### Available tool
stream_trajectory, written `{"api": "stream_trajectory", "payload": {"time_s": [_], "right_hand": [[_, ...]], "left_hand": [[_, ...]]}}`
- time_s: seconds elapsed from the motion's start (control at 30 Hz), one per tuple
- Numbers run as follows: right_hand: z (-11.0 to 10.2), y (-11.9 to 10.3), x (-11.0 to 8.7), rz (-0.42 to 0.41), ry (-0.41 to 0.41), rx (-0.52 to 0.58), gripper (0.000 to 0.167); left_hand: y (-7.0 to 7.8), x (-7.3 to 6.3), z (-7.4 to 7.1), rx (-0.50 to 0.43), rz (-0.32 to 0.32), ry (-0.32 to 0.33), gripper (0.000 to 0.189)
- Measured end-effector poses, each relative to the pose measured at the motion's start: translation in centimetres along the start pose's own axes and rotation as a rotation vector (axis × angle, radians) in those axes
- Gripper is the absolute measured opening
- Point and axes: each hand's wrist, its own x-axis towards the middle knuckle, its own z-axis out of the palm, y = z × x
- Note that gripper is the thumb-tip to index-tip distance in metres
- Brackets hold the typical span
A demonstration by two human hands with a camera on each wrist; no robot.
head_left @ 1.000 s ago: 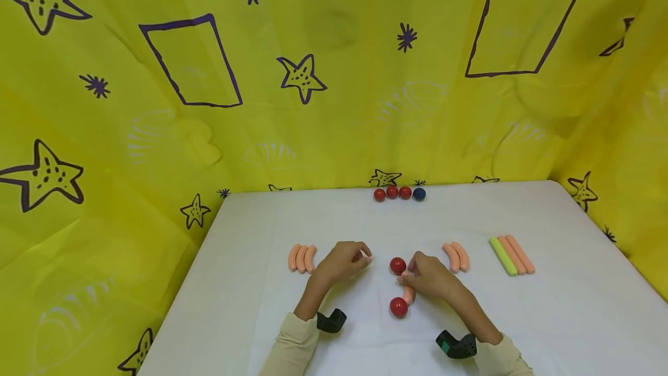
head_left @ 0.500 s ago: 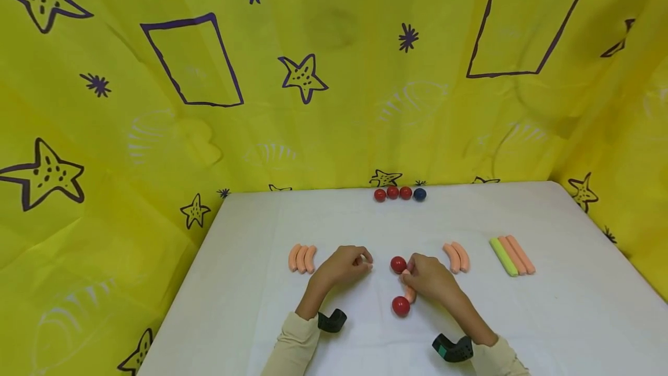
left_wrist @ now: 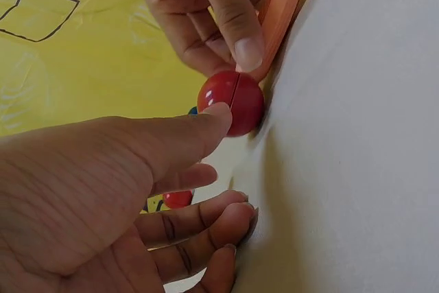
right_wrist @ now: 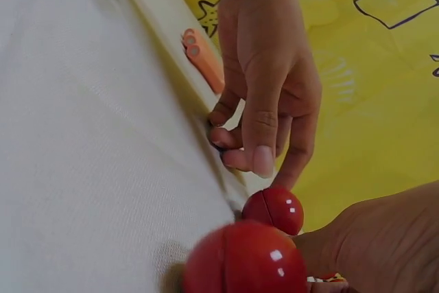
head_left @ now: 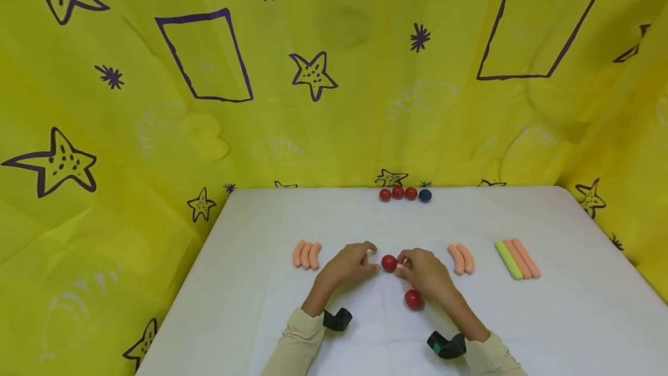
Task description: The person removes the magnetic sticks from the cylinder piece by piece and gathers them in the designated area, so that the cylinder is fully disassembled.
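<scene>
My right hand (head_left: 427, 271) pinches a peach-coloured toy rod (left_wrist: 280, 18) between thumb and fingers, partly hiding it. At the rod's far end sits a red ball (head_left: 388, 263) with a thin seam line, and at its near end is a second red ball (head_left: 414, 299). Just left of the far ball, my left hand (head_left: 351, 263) has thumb and index finger spread apart. Its thumb overlaps that ball in the left wrist view, while the other fingers are loosely bent and hold nothing.
Three curved peach rods (head_left: 307, 255) lie left of the hands, two more curved rods (head_left: 461, 259) to the right. Further right are straight peach rods (head_left: 522, 259) and a green rod (head_left: 508, 259). Red balls (head_left: 398, 193) and a blue ball (head_left: 425, 195) line the back edge.
The far red ball and the rod's far end have swung left toward my left hand, and the near ball has shifted right. My left thumb and index finger have spread wider.
</scene>
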Motion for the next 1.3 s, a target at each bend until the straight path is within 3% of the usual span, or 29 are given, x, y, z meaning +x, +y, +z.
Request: {"api": "stream_trajectory", "payload": {"time_s": [0.27, 0.63, 0.83, 1.3], "right_hand": [[0.6, -0.2, 0.8, -0.135, 0.062, -0.031, 0.011], [0.8, 0.6, 1.2, -0.076, 0.008, 0.057, 0.014], [0.7, 1.2, 1.3, -0.113, -0.007, 0.078, 0.017], [0.7, 1.5, 1.0, -0.103, -0.002, 0.126, 0.017]], "left_hand": [[0.7, 0.2, 0.8, 0.09, 0.012, 0.026, 0.039], [1.1, 0.2, 1.9, 0.108, -0.038, 0.151, 0.03], [1.1, 0.2, 1.9, 0.102, -0.029, 0.166, 0.028], [1.2, 0.2, 2.2, 0.116, -0.039, 0.174, 0.026]]}}
